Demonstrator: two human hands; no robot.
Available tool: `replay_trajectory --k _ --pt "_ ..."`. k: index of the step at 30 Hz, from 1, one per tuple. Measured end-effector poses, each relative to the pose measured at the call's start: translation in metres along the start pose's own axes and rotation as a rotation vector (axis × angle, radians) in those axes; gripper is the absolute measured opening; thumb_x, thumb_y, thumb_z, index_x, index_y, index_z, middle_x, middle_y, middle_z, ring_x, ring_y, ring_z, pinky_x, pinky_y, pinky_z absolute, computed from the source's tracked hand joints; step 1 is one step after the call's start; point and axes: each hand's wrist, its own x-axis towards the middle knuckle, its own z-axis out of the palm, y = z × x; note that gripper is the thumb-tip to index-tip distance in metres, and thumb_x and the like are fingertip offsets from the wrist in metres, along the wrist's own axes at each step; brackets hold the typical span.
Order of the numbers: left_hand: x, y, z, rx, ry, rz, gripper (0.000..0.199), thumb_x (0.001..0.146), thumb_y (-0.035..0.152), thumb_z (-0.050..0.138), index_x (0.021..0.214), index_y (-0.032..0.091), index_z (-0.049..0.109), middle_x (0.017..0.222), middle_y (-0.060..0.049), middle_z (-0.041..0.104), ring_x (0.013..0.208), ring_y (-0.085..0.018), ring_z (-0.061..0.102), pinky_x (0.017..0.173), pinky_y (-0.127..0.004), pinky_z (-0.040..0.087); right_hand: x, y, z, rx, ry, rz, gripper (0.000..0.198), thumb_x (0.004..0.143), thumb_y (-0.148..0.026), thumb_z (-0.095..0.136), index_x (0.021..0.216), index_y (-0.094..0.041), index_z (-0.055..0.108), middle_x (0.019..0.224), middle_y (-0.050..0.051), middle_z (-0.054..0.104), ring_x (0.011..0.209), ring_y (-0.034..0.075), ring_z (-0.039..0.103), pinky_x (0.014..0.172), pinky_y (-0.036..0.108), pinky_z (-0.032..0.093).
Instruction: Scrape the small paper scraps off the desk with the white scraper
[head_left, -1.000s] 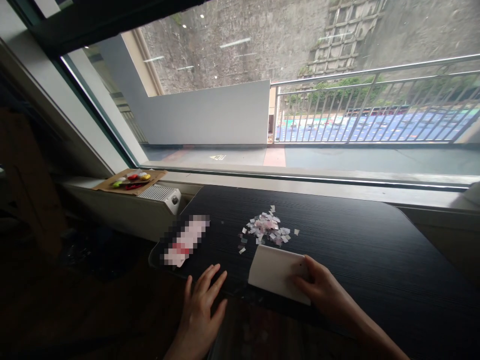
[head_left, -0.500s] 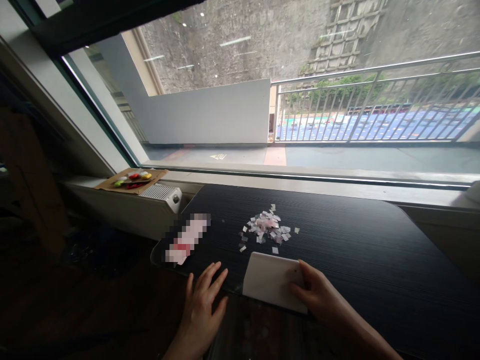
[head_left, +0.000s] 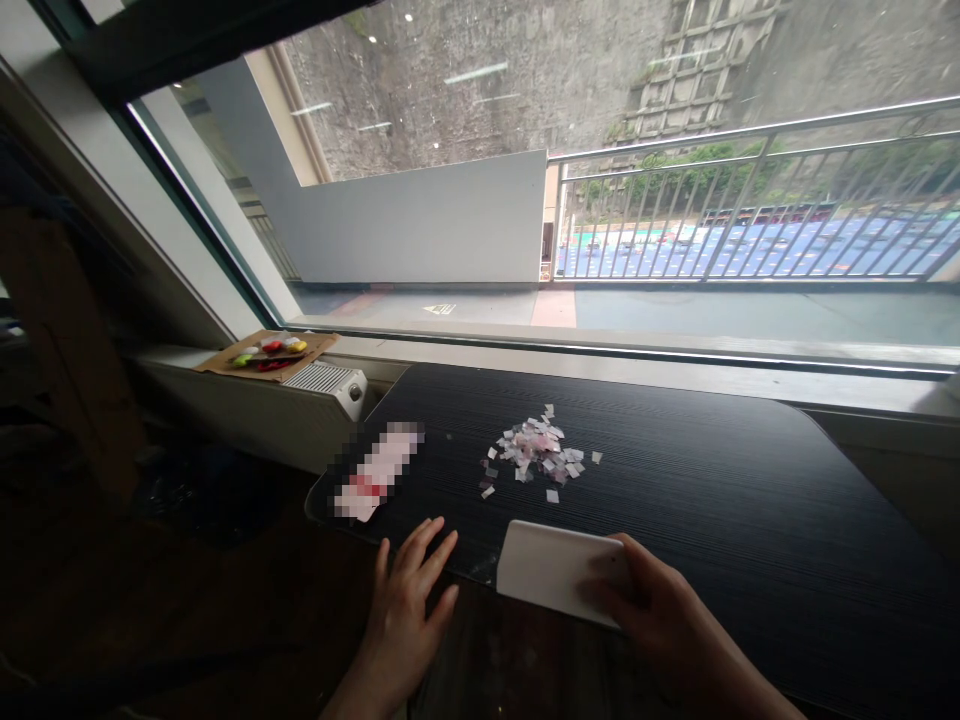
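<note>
My right hand [head_left: 651, 592] grips the right end of a flat white rectangular panel [head_left: 551, 568], thumb on the near face and fingers behind. The panel has rounded corners and a small dark spot near my hand; I cannot tell its exact kind. It is tilted at the table's front edge. My left hand [head_left: 411, 600] is held open at the front edge, fingers spread, with nothing in it. Beyond the panel lies a loose heap of small square pale and pinkish scraps [head_left: 536, 447], a few scattered around it.
The black table [head_left: 712, 500] has rounded corners. On its left lies a blurred-out pink and red strip [head_left: 382, 470]. A radiator [head_left: 330, 390] stands beyond the table's left side, with cardboard [head_left: 225, 360] bearing colourful items by it. A large window with a sill [head_left: 637, 370] runs behind.
My right hand has drawn the white panel slightly right and towards me, and its face looks narrower from above. My left hand has hardly moved. The scraps look unchanged.
</note>
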Motion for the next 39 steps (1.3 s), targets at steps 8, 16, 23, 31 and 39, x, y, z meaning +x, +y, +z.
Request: replay_trajectory --k 8,16,23,31,39 --pt "-0.003 -0.014 0.012 0.022 0.072 0.056 0.05 0.087 0.017 0.045 0.134 0.034 0.047 0.14 -0.007 0.051 0.128 -0.027 0.047 0.102 -0.063 0.033 0.013 0.018 -0.025 -0.228 0.452 -0.093 0.018 0.085 -0.033 0.052 0.101 -0.024 0.057 0.088 0.007 0.076 0.077 0.024 0.072 0.066 0.031 0.055" --pt "-0.005 -0.023 0.021 0.067 0.103 0.084 0.048 0.09 0.022 0.043 0.135 0.035 0.045 0.139 -0.006 0.052 0.127 -0.027 0.048 0.101 -0.061 0.036 0.032 0.005 -0.033 -0.303 0.344 -0.184 0.015 0.088 -0.029 0.046 0.099 -0.024 0.055 0.087 0.005 0.076 0.073 0.021 0.072 0.061 0.029 0.054" --pt "-0.005 -0.024 0.033 0.076 0.226 0.054 0.047 0.088 0.017 0.038 0.131 0.032 0.051 0.136 -0.005 0.055 0.125 -0.025 0.05 0.105 -0.058 0.031 0.054 -0.009 -0.03 -0.37 0.272 -0.244 0.015 0.088 -0.018 0.039 0.095 -0.022 0.052 0.089 0.009 0.075 0.073 0.022 0.071 0.06 0.03 0.053" --pt "-0.004 -0.021 0.028 0.101 0.209 0.031 0.044 0.09 0.019 0.037 0.128 0.032 0.053 0.135 -0.005 0.056 0.125 -0.024 0.05 0.105 -0.057 0.032 0.019 -0.003 -0.038 -0.327 0.262 -0.166 0.011 0.089 -0.024 0.041 0.096 -0.024 0.051 0.086 0.007 0.075 0.073 0.022 0.072 0.061 0.03 0.053" --pt "-0.003 -0.015 0.021 0.096 0.214 0.045 0.042 0.091 0.021 0.035 0.127 0.028 0.055 0.134 -0.008 0.056 0.125 -0.025 0.05 0.104 -0.059 0.032 0.015 -0.002 -0.04 -0.27 0.299 -0.145 0.009 0.089 -0.027 0.044 0.096 -0.026 0.05 0.089 0.005 0.076 0.078 0.023 0.073 0.064 0.031 0.053"
